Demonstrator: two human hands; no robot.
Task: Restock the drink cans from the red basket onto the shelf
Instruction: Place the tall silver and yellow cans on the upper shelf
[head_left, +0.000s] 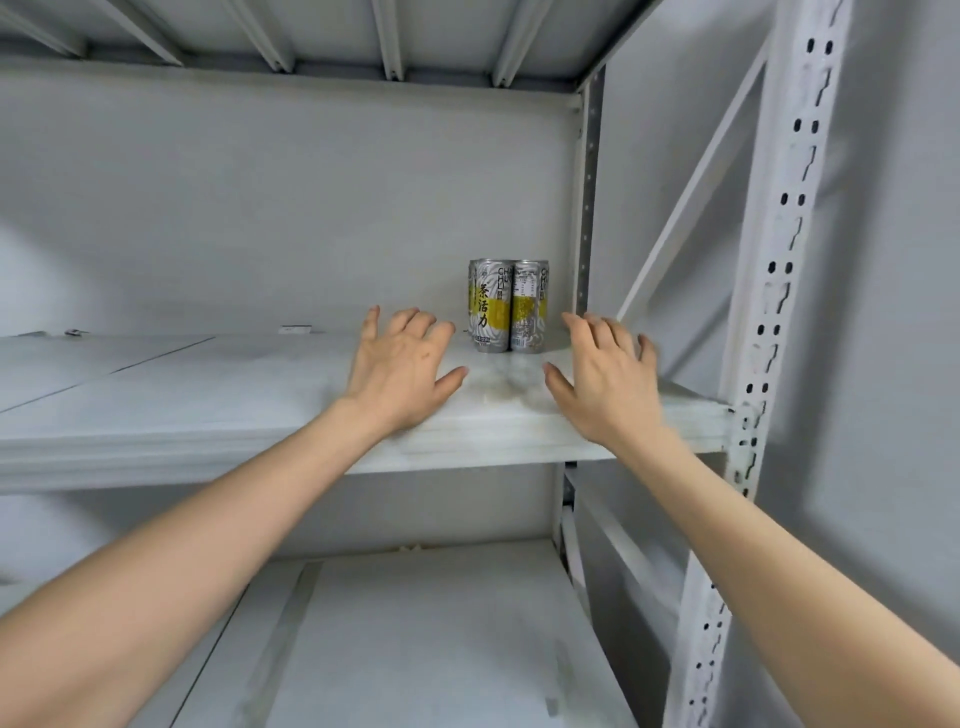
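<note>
cans (509, 306): two upright, touching, on the shelf (208, 395), just beyond and between both hands | left hand (402, 364); right hand (608, 379): fingers (415, 319) spread, holding nothing | handling: probably rigid, smooth, weighty if full; grip round mid-body | red basket: unseen

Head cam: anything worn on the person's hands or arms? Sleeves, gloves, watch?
Nothing worn that shows. The left hand and right hand are bare: no gloves or rings. The left forearm and right forearm show no sleeve, watch or band up to the frame edge.
</note>
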